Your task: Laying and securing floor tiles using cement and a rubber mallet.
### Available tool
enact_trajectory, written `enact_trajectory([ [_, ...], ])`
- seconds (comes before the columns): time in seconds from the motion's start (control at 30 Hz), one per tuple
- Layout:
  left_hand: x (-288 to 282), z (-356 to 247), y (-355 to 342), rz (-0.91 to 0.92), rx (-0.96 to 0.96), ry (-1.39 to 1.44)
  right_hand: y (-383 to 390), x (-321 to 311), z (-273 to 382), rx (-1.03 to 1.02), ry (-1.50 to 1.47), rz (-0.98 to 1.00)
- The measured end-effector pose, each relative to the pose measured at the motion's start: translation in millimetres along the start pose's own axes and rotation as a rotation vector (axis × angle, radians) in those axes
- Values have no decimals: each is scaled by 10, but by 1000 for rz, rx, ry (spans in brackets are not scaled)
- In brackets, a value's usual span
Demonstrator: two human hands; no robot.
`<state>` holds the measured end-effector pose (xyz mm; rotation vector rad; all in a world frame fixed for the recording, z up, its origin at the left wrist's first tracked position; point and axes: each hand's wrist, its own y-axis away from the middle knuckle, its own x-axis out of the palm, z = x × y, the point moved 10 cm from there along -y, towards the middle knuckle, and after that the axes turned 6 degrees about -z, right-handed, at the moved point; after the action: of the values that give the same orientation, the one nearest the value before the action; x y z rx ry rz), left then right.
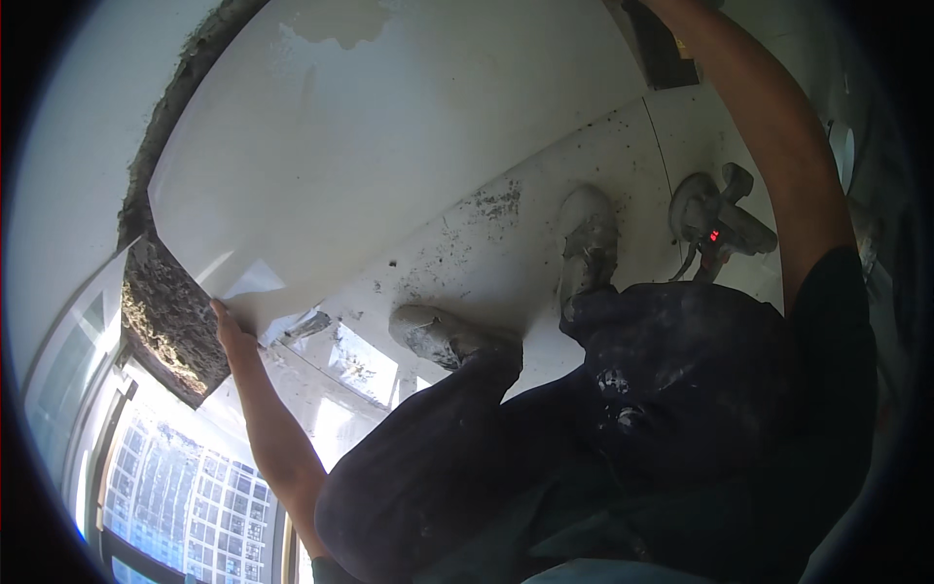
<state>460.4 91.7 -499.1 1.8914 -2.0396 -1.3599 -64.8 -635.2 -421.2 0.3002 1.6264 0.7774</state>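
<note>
A large pale tile (389,127) with a glossy surface and a damp patch at its far end fills the upper middle. My left hand (232,331) is closed on its near left corner, fingers partly out of sight at the edge. My right arm reaches up along the right side. At the top edge my right hand (666,6) is cut off by the picture's rim near the tile's far right corner, and its fingers are hidden. A dark grey, flat-sided piece (662,58) shows just beneath it; I cannot make out what it is.
Rough mortar (170,311) lies along the wall by the tile's left edge. Smudged laid tiles (457,238) carry my dusty shoes (443,333). A grey handheld tool with a round base and red display (715,214) stands right. A window (190,496) is lower left.
</note>
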Motion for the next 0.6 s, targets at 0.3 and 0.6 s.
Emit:
enact_trajectory([
  [0.3,-266,45,-142,132,-29,57,87,-72,363,-66,-128,-147],
  [0.6,169,36,89,99,-77,20,-300,158,396,-149,415,-86],
])
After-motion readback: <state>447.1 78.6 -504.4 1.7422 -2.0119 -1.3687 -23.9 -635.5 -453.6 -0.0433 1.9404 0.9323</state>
